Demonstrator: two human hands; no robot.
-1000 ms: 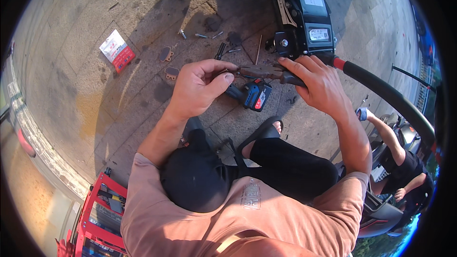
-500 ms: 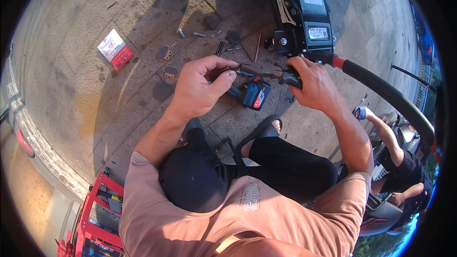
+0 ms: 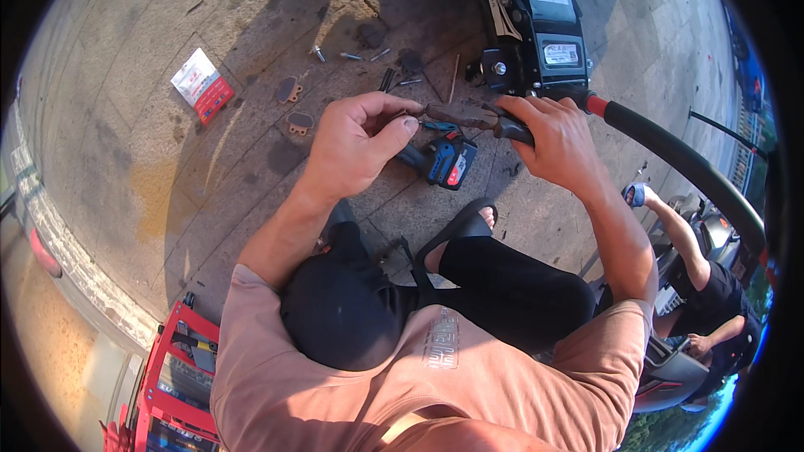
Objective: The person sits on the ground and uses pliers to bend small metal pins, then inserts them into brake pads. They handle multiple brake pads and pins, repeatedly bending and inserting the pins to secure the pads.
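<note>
Just above the ground, my right hand (image 3: 553, 136) is wrapped round the dark handles of a pair of rusty pliers (image 3: 456, 117). The jaws point left and reach the fingertips of my left hand (image 3: 358, 141). Thumb and forefinger of that hand are pinched on something small and dark, mostly hidden by the fingers; its kind does not show. Beneath the pliers lies a blue and black cordless power tool (image 3: 442, 162) with its battery. Two brake pads (image 3: 289, 89) rest on the paving left of my hands.
Several bolts (image 3: 352, 56) are scattered beyond my hands. A white and red packet (image 3: 201, 88) lies farther left. At the right stands a floor jack (image 3: 559, 54) with a long black handle (image 3: 670, 159). A red tool cart (image 3: 172, 406) is at lower left; another person (image 3: 716, 310) sits at right.
The pliers have turned a little in my right hand, so their jaws look narrower. My right hand has tilted slightly; my left hand stays almost in place.
</note>
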